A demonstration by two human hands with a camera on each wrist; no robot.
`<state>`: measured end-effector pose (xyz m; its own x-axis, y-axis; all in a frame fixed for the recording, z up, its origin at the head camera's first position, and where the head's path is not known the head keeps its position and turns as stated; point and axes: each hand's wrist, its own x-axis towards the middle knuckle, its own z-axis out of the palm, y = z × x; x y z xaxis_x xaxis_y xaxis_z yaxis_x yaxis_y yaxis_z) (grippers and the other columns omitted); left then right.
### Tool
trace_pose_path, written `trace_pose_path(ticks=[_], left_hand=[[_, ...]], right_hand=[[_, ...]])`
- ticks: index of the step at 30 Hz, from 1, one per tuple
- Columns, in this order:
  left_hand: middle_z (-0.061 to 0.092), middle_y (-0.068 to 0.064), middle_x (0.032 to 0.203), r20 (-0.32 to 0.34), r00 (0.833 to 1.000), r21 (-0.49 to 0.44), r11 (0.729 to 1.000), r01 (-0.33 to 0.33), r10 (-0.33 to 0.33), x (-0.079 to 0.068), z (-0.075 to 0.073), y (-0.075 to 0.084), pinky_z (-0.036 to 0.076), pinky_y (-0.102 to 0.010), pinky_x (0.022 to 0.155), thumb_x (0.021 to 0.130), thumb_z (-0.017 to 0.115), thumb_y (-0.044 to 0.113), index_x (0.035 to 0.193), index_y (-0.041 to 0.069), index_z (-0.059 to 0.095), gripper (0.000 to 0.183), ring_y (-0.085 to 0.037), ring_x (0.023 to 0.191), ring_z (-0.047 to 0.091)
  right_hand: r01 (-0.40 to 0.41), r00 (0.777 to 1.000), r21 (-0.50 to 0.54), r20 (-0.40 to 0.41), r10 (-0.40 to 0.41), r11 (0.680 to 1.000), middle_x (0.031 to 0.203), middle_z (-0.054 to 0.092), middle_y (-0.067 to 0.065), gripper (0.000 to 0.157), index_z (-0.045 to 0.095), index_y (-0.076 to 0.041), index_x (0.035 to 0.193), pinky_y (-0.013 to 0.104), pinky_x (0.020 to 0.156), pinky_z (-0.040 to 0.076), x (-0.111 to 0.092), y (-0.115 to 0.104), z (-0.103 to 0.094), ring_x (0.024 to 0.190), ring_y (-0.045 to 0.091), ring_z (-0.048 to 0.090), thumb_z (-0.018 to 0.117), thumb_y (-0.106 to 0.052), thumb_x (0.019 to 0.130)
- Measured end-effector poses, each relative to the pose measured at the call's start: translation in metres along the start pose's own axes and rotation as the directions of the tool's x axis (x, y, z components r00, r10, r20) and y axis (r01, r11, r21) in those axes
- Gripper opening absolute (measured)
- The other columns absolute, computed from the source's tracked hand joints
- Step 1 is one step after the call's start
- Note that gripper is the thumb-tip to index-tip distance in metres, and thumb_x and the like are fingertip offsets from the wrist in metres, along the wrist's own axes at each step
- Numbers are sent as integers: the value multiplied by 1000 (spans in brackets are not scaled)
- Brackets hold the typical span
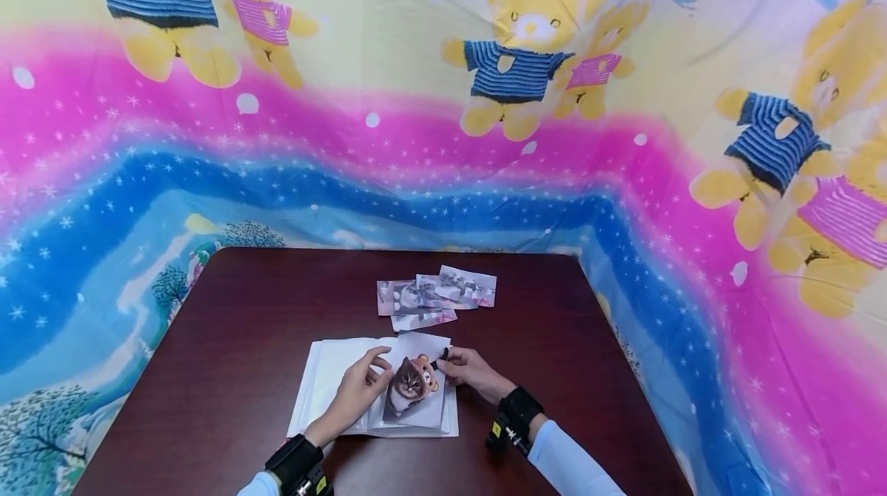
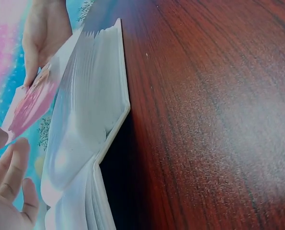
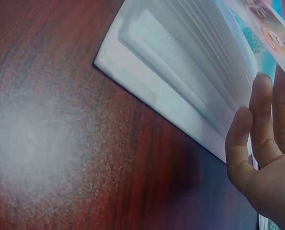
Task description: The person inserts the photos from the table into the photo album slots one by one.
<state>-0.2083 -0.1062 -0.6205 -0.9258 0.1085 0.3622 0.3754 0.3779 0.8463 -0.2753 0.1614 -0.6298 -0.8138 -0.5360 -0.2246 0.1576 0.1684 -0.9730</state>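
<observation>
A photo (image 1: 410, 384) of a kitten in a brown bear-eared hood is held over the right-hand pages of an open white photo album (image 1: 336, 380). My right hand (image 1: 474, 373) pinches the photo's right edge. At the opposite edge, my left hand (image 1: 356, 388) pinches the photo between thumb and finger. In the left wrist view the photo (image 2: 34, 103) is tilted above the clear album sleeves (image 2: 85, 100). In the right wrist view, several fingers (image 3: 263, 115) of the right hand extend below the photo, beside the album's page edges; the thumb is out of view.
Several loose photos (image 1: 436, 297) lie overlapping behind the album on the dark reddish-brown table (image 1: 229, 357). A patterned cloth (image 1: 388, 157) with bears and snowflakes hangs along the table's back and sides. Each wrist wears a black strapped camera (image 1: 520, 411).
</observation>
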Motion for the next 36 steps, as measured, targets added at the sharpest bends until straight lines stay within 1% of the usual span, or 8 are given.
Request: trace_pose_path(ticks=[6,13,17,21,24,29,32,36], left_hand=[[67,0,85,16,1000,22,1000,21,-21,1,1,0,51,-25,57,85,72,-5,124,3,61,41,-5,63,60],[66,0,85,-23,999,28,999,31,-30,4,0,0,50,-24,56,85,71,-7,119,6,62,38,-5,62,59],[67,-9,86,-43,999,29,1000,-1,2,5,-1,-2,50,-24,56,86,70,-6,120,4,61,36,-5,63,59],[67,-12,89,-26,998,96,994,-62,64,8,-2,-7,54,-30,63,88,68,-5,122,-1,58,36,-14,70,64],[66,-11,97,25,994,246,963,-111,108,10,-4,-12,52,-39,72,88,69,-2,124,-2,58,38,-24,86,64],[62,-18,119,178,973,469,856,-216,148,11,-4,-22,46,-51,80,87,74,9,125,-1,61,41,-36,113,57],[58,-24,130,286,942,502,810,-305,178,15,-1,-24,44,-55,88,89,73,16,126,-3,61,44,-40,123,52],[52,-30,136,403,893,504,766,-398,199,22,4,-24,40,-61,98,91,71,24,127,-6,60,48,-45,129,46]], right_hand=[[-5,1000,-14,0,5,1000,82,62,-1,24,64,0,105,30,69,51,-1,-3,3,75,16,59,61,-24,100],[-23,1000,-25,4,23,999,80,60,2,19,61,-4,96,29,64,46,1,-1,8,72,18,55,63,-23,99],[-16,999,-55,48,18,998,75,54,6,20,56,-6,88,30,61,37,3,0,11,69,22,48,62,-22,99],[-24,1000,-69,-18,23,997,75,58,2,19,60,-4,92,29,62,39,5,-2,12,69,20,50,63,-22,99],[-9,994,-66,-109,2,998,77,62,-1,20,62,-1,98,30,64,44,8,-6,9,71,19,54,63,-21,98],[21,958,-49,-283,-34,999,71,57,0,23,54,-1,89,41,69,51,15,-10,0,73,21,57,63,-20,99],[30,923,-16,-383,-33,999,67,51,0,26,48,-5,83,45,71,51,21,-13,-3,75,26,60,63,-20,99],[48,901,38,-434,-26,998,65,42,-2,27,43,-8,83,48,73,49,28,-19,-3,79,35,58,61,-19,100]])
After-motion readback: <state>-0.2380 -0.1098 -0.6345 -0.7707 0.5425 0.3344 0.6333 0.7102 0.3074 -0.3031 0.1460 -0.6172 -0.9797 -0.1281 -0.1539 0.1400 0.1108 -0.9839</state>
